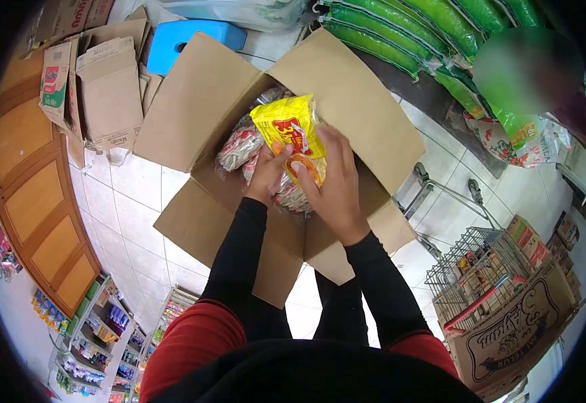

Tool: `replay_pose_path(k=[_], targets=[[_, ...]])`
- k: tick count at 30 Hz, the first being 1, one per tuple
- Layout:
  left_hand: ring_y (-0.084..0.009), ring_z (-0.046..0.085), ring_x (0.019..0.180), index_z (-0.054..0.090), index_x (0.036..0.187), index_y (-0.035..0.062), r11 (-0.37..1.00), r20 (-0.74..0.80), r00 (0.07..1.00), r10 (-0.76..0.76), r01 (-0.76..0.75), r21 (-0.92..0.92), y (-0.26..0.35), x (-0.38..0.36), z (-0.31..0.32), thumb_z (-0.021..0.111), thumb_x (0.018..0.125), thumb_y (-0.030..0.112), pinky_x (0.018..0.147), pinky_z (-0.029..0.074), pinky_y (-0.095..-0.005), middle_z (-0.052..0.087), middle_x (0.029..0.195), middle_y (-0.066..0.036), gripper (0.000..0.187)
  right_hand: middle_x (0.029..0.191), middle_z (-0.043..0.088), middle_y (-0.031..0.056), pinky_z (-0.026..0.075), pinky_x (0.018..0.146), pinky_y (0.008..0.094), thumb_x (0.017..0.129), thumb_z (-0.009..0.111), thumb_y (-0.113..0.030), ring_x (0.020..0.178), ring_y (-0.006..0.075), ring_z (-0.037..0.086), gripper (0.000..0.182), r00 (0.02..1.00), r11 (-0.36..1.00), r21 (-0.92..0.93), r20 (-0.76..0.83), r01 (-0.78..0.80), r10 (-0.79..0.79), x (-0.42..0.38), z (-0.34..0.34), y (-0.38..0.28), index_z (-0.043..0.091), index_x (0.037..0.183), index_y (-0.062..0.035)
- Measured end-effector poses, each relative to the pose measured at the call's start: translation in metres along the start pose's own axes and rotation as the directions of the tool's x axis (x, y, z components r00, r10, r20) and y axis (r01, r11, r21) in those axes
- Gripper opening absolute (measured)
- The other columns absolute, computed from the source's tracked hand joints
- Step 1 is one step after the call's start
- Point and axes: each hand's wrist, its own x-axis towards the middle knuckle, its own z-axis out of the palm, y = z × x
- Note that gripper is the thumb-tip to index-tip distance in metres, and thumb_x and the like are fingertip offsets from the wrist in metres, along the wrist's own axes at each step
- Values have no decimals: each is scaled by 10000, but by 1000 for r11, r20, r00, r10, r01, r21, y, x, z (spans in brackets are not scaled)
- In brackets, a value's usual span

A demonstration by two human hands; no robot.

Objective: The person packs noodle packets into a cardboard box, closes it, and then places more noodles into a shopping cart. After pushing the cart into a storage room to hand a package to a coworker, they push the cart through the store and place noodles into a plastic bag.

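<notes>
Head cam: big open box [185, 101], flaps splayed out, w/ both hands working over it. Yellow pack [286, 114] is up over the box opening, tilted a bit, red logo on the front & food pic near the bottom, text mostly too small to read. Left hand [269, 176] has it gripped at the lower left side, thumb on the front, other fingers mostly hidden. Right hand [336, 178] is open-ish, thumb & fingers spread, thumb by the lower front & fingers along the right edge. Can't tell how much of it actually touches.

Down in the box, under the pack: a pile of clear bags [239, 149] w/ pale & red stuff inside, cdn't say what exactly.

Around the box: blue stool [195, 41] just past its far left flap, flattened cartons [108, 91] to its left, wood panels [27, 181] further left. Clear tub [239, 8] beyond it, green sacks [400, 30] stacked past its far right flap, printed bag [508, 144] well off to its right. Wire cart [471, 269] near right of it w/ a brown carton [508, 336] alongside. Stocked shelves [98, 342] way off near left of the box. White tile floor [128, 195] all round.
</notes>
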Motion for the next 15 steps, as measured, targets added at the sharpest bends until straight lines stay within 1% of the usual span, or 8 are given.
replay_pose_path(k=[1,4,7,9,10,11,14,15], targets=[[-169,526,1048,440,1191,42,996,-16,999,32,-31,85,-3,5,0,525,890,103,882,444,-338,520,1189,-76,319,1166,441,233,373,915,422,754,617,-120,1078,391,438,528,1000,1000,-7,0,-1,1,-8,-5,2,386,1208,20],[-177,521,1065,443,1193,49,998,-14,998,60,-60,-7,-6,1,6,500,906,119,915,423,-361,522,1189,-73,301,1174,429,232,357,932,418,745,625,-119,1085,389,427,549,982,994,84,180,-70,54,-40,-10,22,384,1219,16],[-199,498,1114,434,1208,65,988,-32,999,39,-43,-146,-15,-12,0,496,910,155,969,384,-389,507,1216,-71,318,1157,449,218,371,925,410,710,675,-154,1082,366,446,595,985,981,-85,-13,-172,171,-62,0,50,401,1212,7],[-213,470,1156,424,1224,72,971,53,998,-25,37,-236,-22,-23,-4,491,912,186,999,362,-402,492,1240,-70,339,1133,482,198,403,896,390,652,740,-193,1047,333,487,696,892,898,-2,-114,-440,437,-71,6,64,395,1223,5],[-216,453,1176,415,1238,73,979,27,998,-60,64,-193,-25,-25,-5,488,912,207,1015,347,-402,483,1254,-73,360,1095,560,181,446,866,336,580,814,-215,1014,260,558,764,824,816,124,36,-565,565,-73,8,73,430,1202,8],[-216,453,1176,415,1238,73,980,22,998,-65,68,-189,-27,-26,-9,488,912,207,1015,347,-402,483,1254,-73,360,1095,560,181,446,866,336,580,814,-215,1014,260,558,764,821,812,129,39,-570,570,-77,6,80,430,1202,8],[-197,497,1120,440,1222,38,958,40,979,-202,206,-200,-21,-28,-9,446,934,159,970,392,-360,508,1220,-82,313,925,637,138,481,759,305,603,790,-206,855,216,629,516,668,723,-14,372,-690,645,-73,-8,82,565,1021,-2],[-197,497,1120,440,1222,38,958,34,978,-204,206,-199,-18,-28,-9,446,934,159,970,392,-360,508,1220,-82,313,925,637,138,481,759,305,603,790,-206,855,216,629,516,665,721,-12,377,-692,645,-73,-12,77,565,1021,-2]])
